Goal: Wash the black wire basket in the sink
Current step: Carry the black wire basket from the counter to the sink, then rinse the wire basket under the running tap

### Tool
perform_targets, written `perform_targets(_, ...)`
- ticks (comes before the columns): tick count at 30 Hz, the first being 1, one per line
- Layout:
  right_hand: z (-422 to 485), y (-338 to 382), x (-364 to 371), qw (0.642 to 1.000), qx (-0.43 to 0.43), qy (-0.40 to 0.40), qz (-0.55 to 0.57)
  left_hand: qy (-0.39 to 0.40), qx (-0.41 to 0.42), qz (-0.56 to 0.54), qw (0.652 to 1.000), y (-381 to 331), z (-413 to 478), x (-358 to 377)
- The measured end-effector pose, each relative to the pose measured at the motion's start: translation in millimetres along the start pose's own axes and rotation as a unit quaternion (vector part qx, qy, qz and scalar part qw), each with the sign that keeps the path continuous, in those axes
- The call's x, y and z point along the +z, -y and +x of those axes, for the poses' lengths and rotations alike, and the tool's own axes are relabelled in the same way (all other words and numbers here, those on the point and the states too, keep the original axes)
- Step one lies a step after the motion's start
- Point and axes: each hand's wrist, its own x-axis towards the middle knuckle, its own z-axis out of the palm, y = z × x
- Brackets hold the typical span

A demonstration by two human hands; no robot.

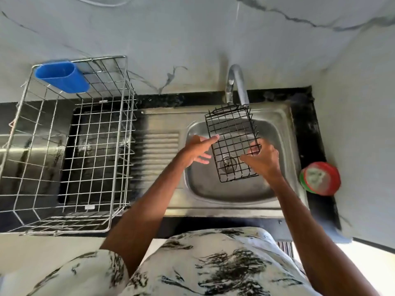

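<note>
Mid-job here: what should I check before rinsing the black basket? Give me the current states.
1. Black wire basket held over sink bowl: ok.
2. Right hand grips basket's right edge: ok.
3. Left hand gripping: not ok, straight fingers only touch the left edge.
4. Basket's far end below tap: ok.
5. Water running: cannot tell.
6. Dish rack has room: ok.

The wire basket (232,133) is black, the sink (284,116) silver-grey, the counter (307,135) black. The cup (62,76) is blue, the rack (100,133) silver, the shirt (213,263) white with black streaks.
</note>
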Motion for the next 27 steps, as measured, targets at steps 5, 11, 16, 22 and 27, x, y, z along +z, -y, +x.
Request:
perform_targets(5,9.1,-10.9,1.5,1.000,-0.006,0.004,0.024,-0.006,0.005,0.001,1.000,-9.7,15.4,18.0)
perform_targets(11,5.2,-29.6,6.9,0.999,0.007,0.009,0.043,-0.072,0.036,0.048,0.996,-14.6,20.8,42.1)
perform_targets(16,25.9,-41.4,-6.0,0.992,0.039,0.120,-0.014,-0.155,0.151,0.111,0.970,2.0,35.0,51.8)
perform_targets(22,35.9,-24.8,-33.0,0.996,0.009,-0.045,0.077,-0.213,0.240,0.213,0.923,18.8,24.1,55.5)
perform_targets(27,37.4,-4.8,-32.8,0.956,0.099,0.098,0.257,-0.260,0.275,0.218,0.900,37.2,23.7,66.3)
